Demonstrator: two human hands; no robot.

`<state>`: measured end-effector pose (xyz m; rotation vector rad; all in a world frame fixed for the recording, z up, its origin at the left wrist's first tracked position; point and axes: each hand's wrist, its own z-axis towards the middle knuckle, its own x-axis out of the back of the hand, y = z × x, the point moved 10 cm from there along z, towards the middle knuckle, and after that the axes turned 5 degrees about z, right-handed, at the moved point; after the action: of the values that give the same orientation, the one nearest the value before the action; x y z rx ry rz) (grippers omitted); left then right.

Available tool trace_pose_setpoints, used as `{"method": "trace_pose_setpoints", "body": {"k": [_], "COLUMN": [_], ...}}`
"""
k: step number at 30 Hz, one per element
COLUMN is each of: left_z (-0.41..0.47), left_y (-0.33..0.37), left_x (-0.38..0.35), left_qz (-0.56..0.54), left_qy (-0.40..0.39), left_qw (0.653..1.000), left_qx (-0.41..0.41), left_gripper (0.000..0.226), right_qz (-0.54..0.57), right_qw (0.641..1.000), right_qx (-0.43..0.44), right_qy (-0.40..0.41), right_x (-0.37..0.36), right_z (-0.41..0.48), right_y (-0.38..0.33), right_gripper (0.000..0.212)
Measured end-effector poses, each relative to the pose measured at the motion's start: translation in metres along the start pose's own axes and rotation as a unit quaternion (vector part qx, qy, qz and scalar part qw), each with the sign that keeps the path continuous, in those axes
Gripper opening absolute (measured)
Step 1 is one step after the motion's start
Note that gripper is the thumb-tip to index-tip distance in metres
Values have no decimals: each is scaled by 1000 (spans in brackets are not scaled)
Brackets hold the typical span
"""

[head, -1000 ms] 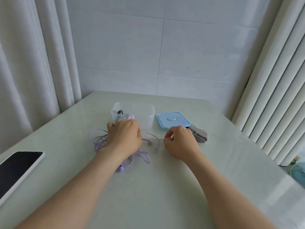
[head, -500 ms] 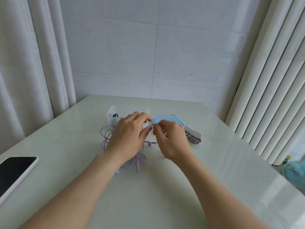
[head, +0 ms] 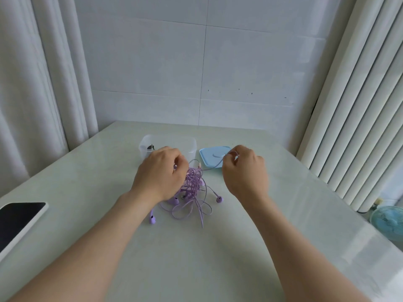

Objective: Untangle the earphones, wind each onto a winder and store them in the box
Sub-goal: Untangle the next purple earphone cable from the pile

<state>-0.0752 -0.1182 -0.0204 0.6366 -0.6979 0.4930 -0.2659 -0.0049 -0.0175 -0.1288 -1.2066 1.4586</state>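
A tangle of purple earphones (head: pixel 193 188) hangs in a bunch from my left hand (head: pixel 162 173), which grips the cords above the table. Loops and several earbuds trail onto the tabletop below, one earbud (head: pixel 152 219) at the left and another (head: pixel 219 199) at the right. My right hand (head: pixel 244 171) pinches one thin cord and holds it out to the right, over the blue lid (head: pixel 212 159). The clear plastic box (head: pixel 189 143) stands just behind my left hand, with something dark inside at its left end. The winders are hidden behind my right hand.
A tablet (head: pixel 15 223) with a dark screen lies at the table's left edge. White curtains hang at the left and a ribbed white radiator-like panel stands at the right. A small blue fan (head: pixel 389 221) sits on the floor at the far right.
Both hands have lifted; the left has gathered the loose cords off the table into a hanging bunch, and the right has drawn one cord away to the right. The winders are now hidden.
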Motion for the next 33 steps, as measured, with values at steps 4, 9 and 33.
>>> {"method": "trace_pose_setpoints", "body": {"k": [4,9,33], "left_z": [3,5,-6], "left_y": [-10,-8,11], "left_x": [0,-6,-18], "left_qz": [-36,-115,36], "left_qy": [1,-26,-119], "left_qw": [998,993,988], "left_qx": [43,32,-95], "left_gripper": [53,37,16], "right_qz": [-59,-191,-59], "right_qw": [996,961,983], "right_qx": [-19,30,54], "right_qy": [-65,-199,-165], "right_x": [-8,-37,-41], "right_z": [-2,-13,-16], "right_y": [5,3,-10], "right_gripper": [24,55,23]}}
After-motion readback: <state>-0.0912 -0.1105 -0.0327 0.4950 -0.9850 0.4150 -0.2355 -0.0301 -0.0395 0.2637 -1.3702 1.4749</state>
